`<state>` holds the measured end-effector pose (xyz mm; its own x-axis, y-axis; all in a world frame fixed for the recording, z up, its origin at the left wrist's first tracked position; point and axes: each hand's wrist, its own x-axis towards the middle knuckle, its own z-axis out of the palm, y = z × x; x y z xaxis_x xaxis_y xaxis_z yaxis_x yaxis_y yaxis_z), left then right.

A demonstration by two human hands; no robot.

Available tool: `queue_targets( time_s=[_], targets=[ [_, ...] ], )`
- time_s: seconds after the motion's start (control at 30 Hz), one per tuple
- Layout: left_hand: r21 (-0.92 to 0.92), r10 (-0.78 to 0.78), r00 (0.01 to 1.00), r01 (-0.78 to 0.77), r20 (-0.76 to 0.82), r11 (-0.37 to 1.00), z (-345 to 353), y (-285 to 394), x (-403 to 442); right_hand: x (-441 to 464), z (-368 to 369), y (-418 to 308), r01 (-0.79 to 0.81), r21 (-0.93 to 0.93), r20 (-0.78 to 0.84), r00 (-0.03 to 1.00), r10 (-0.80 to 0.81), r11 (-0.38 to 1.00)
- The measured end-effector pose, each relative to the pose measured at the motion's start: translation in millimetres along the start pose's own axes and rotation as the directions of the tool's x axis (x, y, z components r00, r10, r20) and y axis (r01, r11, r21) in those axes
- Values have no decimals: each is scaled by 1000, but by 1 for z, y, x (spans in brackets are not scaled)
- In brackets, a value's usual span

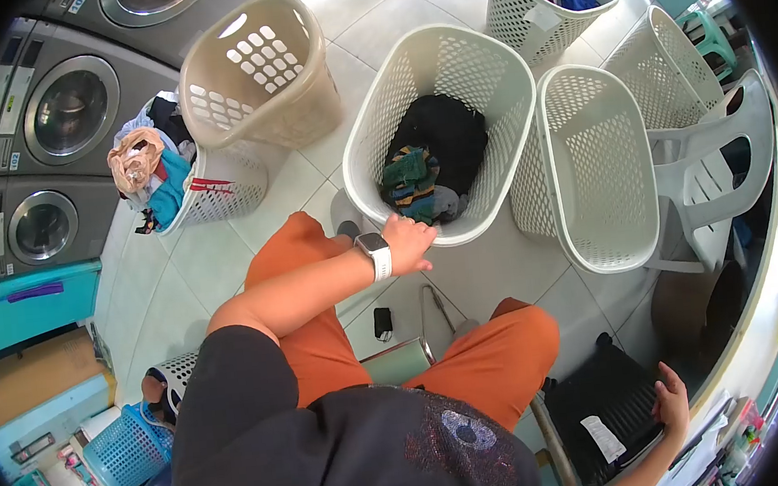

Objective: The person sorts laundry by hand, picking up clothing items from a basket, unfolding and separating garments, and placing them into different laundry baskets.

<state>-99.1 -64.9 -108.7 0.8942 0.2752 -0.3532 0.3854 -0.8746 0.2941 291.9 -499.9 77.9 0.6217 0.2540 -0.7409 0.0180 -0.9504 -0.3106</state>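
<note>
My left hand [408, 243], with a white-banded watch on the wrist, grips the near rim of a tall white basket [513, 126]. Inside this basket lie a black cloth [446, 136], a striped green, blue and orange cloth [412, 184] and a small grey cloth [446, 203]. My right hand [671, 401] is at the lower right with its fingers apart and nothing in them, beside a black suitcase [597, 396] with a white paper on it.
A beige basket [303, 112] and a basket heaped with clothes [231, 183] stand left, near washing machines [72, 109]. An empty white basket [605, 178] and a white plastic chair [710, 206] are right. A clothes-filled basket [528, 36] stands behind. A black object [383, 323] lies between my legs.
</note>
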Motion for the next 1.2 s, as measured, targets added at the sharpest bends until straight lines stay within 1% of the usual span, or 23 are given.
queue_targets(
  time_s=[0.07,0.13,0.23,0.27,0.3,0.37,0.43,0.5,0.53,0.57,0.6,0.63,0.7,0.77,0.8,0.83,0.9,0.97,1.0,1.03,1.1,1.17,1.2],
  targets=[
    [8,1,1000,-2,9,1000,1,7,-6,2,0,4,18,12,-1,1000,-18,1000],
    [-8,-29,991,30,130,1000,3,16,-14,-1,0,1,34,19,-2,999,-34,999],
    [-22,-18,984,22,177,999,10,30,-29,-9,2,-12,-44,-33,30,999,46,998],
    [-87,8,981,9,194,996,9,34,-35,-7,3,-9,5,-8,31,1000,-5,1000],
    [-89,12,980,6,199,996,7,38,-39,-6,5,-7,60,22,26,998,-61,998],
    [-219,57,912,37,406,975,2,41,-41,-8,5,-9,40,16,17,999,-40,999],
    [-344,163,850,23,501,939,8,31,-29,-10,4,-11,46,-30,37,998,-45,999],
    [-392,125,749,191,650,900,30,10,1,-11,5,-15,47,-30,25,999,-46,998],
    [-339,33,747,261,664,904,33,1,15,-11,6,-16,49,-29,17,999,-48,998],
    [-197,-66,898,166,434,966,36,-5,25,-8,5,-13,45,-28,13,999,-44,999],
    [-133,-162,887,240,431,962,37,-11,42,-6,4,-9,48,-17,1,999,-48,999],
    [45,-292,946,289,138,956,45,-7,46,-4,3,-6,50,-6,-11,999,-51,999],
    [49,-434,887,432,160,901,49,-3,57,-4,3,-7,28,7,-14,1000,-27,1000],
    [35,-503,727,554,468,832,98,-9,69,-1,3,-9,20,22,-19,1000,-19,1000],
    [44,-525,730,566,438,823,138,-16,74,-1,3,-7,5,17,-19,1000,-5,1000],
    [41,-522,733,563,436,825,145,-22,79,-1,1,-7,-9,11,-20,1000,9,1000],
    [-254,-451,805,563,385,787,140,-32,78,-5,-1,-12,-17,-4,-22,1000,17,1000],
    [-532,-356,923,378,149,758,108,-53,71,-9,3,-19,-15,-5,-23,1000,14,1000],
    [-596,-375,927,303,3,743,101,-66,70,-10,4,-23,-8,-10,-21,1000,8,1000],
    [-673,-394,918,319,44,668,61,-67,60,-13,4,-25,-1,-15,-20,1000,0,1000],
    [-831,-330,941,244,78,500,18,-76,46,-13,4,-21,45,3,-33,998,-45,999],
    [-907,-275,960,73,-48,414,-27,-64,18,-15,4,-23,66,38,-10,998,-66,997],
    [-943,-245,965,-7,-94,333,-48,-53,2,-11,3,-17,89,44,-1,996,-89,995]
  ],
)
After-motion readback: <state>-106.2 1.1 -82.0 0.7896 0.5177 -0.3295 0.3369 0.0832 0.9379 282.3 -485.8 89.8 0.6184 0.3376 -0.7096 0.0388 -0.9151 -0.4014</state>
